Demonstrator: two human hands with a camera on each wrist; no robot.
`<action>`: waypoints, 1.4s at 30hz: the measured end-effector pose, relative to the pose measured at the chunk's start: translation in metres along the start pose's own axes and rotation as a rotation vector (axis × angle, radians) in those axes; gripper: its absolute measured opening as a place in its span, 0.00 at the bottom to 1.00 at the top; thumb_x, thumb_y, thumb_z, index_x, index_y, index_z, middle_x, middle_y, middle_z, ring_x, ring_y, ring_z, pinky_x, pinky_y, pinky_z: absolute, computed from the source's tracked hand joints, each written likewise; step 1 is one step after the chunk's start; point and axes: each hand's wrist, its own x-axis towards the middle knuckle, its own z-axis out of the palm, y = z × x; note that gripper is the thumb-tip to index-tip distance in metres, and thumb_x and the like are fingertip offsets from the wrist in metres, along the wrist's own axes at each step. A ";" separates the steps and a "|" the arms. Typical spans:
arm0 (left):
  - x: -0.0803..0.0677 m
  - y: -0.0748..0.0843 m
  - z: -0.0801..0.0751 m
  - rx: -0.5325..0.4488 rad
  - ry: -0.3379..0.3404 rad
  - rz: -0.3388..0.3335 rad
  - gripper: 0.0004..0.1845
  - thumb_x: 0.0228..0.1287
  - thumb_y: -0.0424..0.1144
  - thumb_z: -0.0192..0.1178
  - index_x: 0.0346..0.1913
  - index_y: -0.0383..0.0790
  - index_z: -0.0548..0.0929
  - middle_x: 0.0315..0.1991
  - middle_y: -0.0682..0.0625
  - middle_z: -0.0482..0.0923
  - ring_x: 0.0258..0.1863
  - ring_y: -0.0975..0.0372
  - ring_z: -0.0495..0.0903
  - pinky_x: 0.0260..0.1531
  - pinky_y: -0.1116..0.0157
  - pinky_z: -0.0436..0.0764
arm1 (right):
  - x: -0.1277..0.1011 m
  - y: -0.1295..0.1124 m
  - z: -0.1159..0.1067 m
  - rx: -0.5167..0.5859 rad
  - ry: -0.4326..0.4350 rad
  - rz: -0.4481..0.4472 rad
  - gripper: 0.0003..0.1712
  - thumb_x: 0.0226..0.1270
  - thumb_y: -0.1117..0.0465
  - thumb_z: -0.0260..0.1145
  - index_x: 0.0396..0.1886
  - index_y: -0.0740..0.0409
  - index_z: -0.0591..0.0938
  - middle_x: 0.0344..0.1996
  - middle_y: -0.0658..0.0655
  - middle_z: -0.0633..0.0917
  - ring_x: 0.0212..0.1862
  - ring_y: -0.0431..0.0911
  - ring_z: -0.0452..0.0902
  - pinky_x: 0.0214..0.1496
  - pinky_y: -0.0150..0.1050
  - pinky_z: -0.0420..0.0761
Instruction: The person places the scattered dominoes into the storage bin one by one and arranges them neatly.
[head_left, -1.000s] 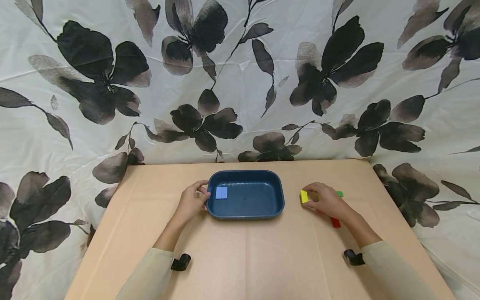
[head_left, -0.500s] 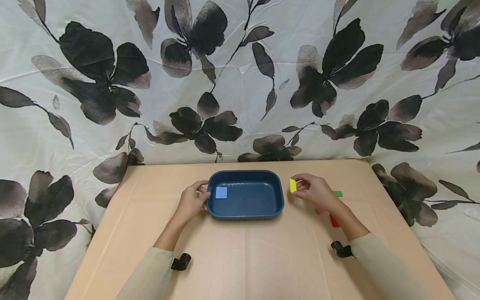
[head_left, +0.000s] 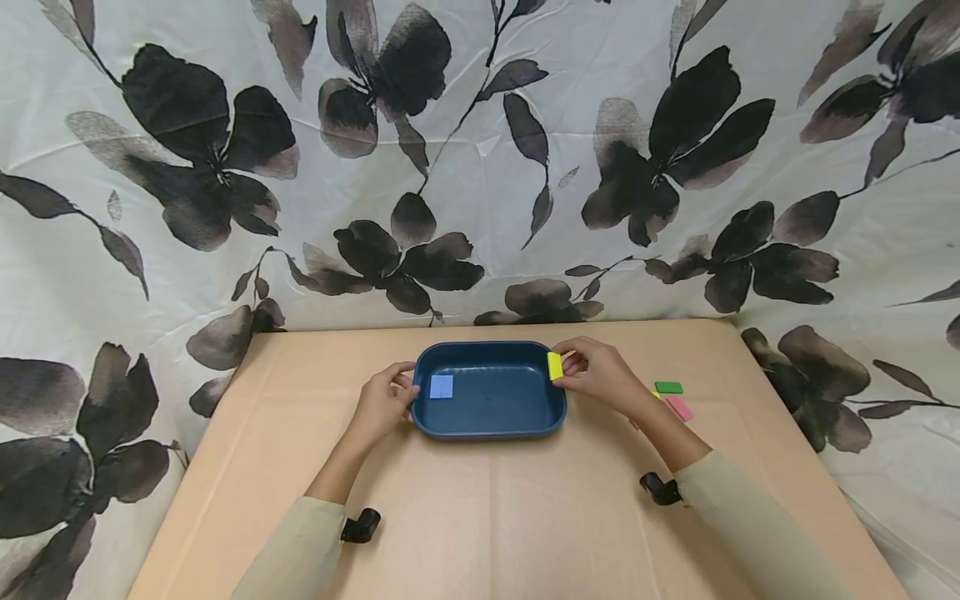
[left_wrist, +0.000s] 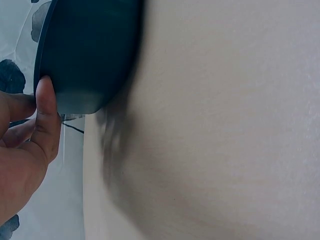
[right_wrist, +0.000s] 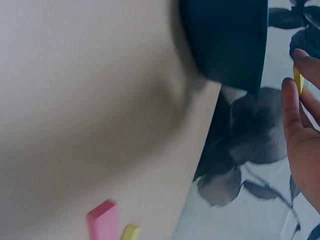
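A dark blue tray [head_left: 489, 429] sits mid-table, with a light blue block [head_left: 441, 386] lying flat at its left end. My left hand [head_left: 386, 400] holds the tray's left rim; in the left wrist view the thumb [left_wrist: 46, 117] presses the tray's outer wall [left_wrist: 85, 55]. My right hand [head_left: 596, 375] pinches a yellow block [head_left: 554, 365] above the tray's right rim. The right wrist view shows that block's edge [right_wrist: 298, 80] between the fingers, beside the tray's wall [right_wrist: 225, 40].
On the tan table [head_left: 487, 517], right of the tray, lie a green block [head_left: 668, 387] and a pink block [head_left: 679, 407]; the pink block [right_wrist: 104, 220] and another yellow piece [right_wrist: 130, 233] show in the right wrist view. A flowered cloth [head_left: 480, 158] hangs behind.
My right hand has carried the yellow block left from the table's right side to the tray's right rim. The green and pink blocks are now uncovered. The left hand stayed on the tray.
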 end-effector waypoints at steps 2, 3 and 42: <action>-0.001 -0.001 -0.001 -0.002 -0.006 0.000 0.24 0.70 0.25 0.61 0.67 0.29 0.76 0.41 0.39 0.76 0.18 0.60 0.79 0.24 0.50 0.89 | 0.002 -0.007 0.006 -0.008 -0.009 0.006 0.28 0.55 0.64 0.82 0.56 0.61 0.84 0.40 0.56 0.85 0.40 0.44 0.83 0.43 0.31 0.87; -0.002 -0.001 -0.001 -0.001 -0.008 0.000 0.24 0.70 0.25 0.62 0.68 0.29 0.76 0.41 0.39 0.76 0.18 0.61 0.79 0.24 0.50 0.89 | 0.004 -0.011 0.010 -0.014 -0.015 0.010 0.29 0.55 0.64 0.82 0.57 0.61 0.84 0.40 0.55 0.85 0.39 0.44 0.83 0.43 0.31 0.88; -0.028 -0.002 -0.023 0.001 -0.081 0.014 0.23 0.71 0.25 0.61 0.67 0.30 0.76 0.41 0.38 0.76 0.18 0.61 0.79 0.24 0.50 0.89 | 0.041 -0.079 0.136 -0.219 -0.216 0.013 0.26 0.55 0.59 0.83 0.52 0.64 0.86 0.41 0.57 0.83 0.35 0.39 0.79 0.40 0.29 0.84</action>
